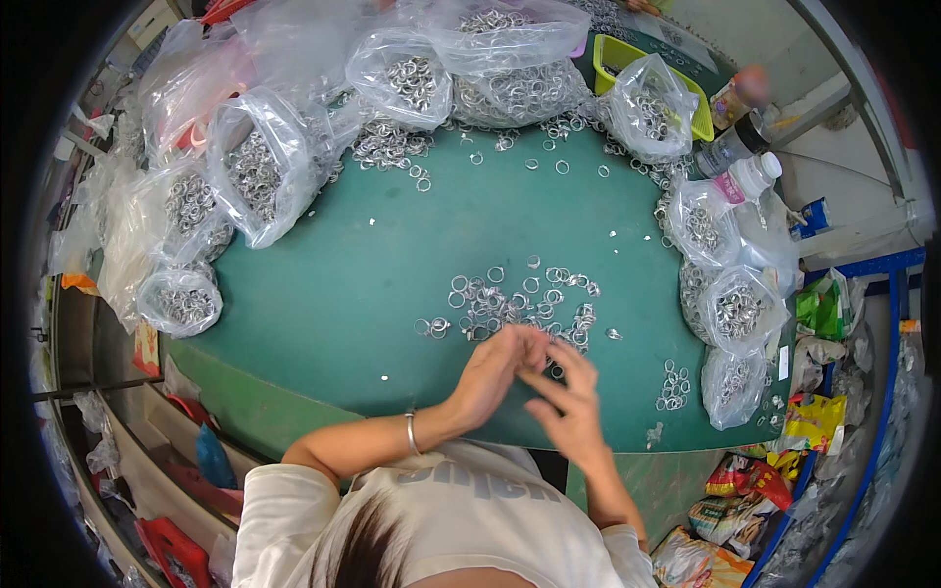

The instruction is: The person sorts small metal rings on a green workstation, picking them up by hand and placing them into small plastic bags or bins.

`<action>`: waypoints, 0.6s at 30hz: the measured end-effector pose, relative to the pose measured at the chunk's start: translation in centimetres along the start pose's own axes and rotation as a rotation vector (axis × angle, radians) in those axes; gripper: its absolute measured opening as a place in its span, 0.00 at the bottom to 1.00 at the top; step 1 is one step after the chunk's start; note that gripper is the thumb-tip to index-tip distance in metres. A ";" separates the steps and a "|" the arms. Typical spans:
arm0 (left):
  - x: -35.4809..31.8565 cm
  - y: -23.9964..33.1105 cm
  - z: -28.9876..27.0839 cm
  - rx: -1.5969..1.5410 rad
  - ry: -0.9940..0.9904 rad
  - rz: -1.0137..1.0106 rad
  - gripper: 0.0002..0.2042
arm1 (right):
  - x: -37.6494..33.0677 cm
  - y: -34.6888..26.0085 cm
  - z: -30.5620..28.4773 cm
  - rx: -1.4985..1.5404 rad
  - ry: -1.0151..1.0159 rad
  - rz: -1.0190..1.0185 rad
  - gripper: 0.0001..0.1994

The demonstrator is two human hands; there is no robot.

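A loose pile of silver metal rings (490,304) lies on the green table (412,255) just beyond my hands. My left hand (495,367), with a bangle on its wrist, is curled at the near edge of the pile. Its fingers bend inward, and whatever they may hold is hidden. Close against its fingertips is my right hand (570,397), its fingers apart and pointing to the left; I see nothing in them. A smaller group of rings (673,385) rests to the right, near the table's front edge.
Clear plastic bags full of rings (257,176) line the table's left, far and right sides. A yellow-green basket (627,54) stands at the far right beside bottles (735,142). Blue shelving (887,363) with colourful packages is on the right; drawers and bins fill the left.
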State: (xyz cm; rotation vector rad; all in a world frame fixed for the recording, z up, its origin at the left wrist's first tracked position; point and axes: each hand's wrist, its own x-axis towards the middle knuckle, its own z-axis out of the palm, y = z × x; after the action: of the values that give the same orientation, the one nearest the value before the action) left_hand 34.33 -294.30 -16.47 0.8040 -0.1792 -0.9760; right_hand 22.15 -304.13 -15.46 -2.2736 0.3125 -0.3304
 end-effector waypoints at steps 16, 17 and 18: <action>8.5 3.1 -3.1 1.925 -0.122 0.538 0.17 | 5.3 8.3 -6.1 -0.002 0.252 0.407 0.07; 7.3 2.7 -2.3 1.907 -0.255 0.571 0.17 | 4.5 8.1 -6.5 -0.087 0.249 0.474 0.09; 6.0 2.2 -1.5 1.882 -0.382 0.603 0.16 | 3.8 7.9 -6.6 -0.174 0.241 0.537 0.11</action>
State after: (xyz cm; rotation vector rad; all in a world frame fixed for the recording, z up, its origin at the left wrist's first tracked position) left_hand 39.94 -297.58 -17.26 2.0329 -1.7244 -0.0950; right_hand 22.58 -315.04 -16.67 -2.2109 1.0858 -0.3006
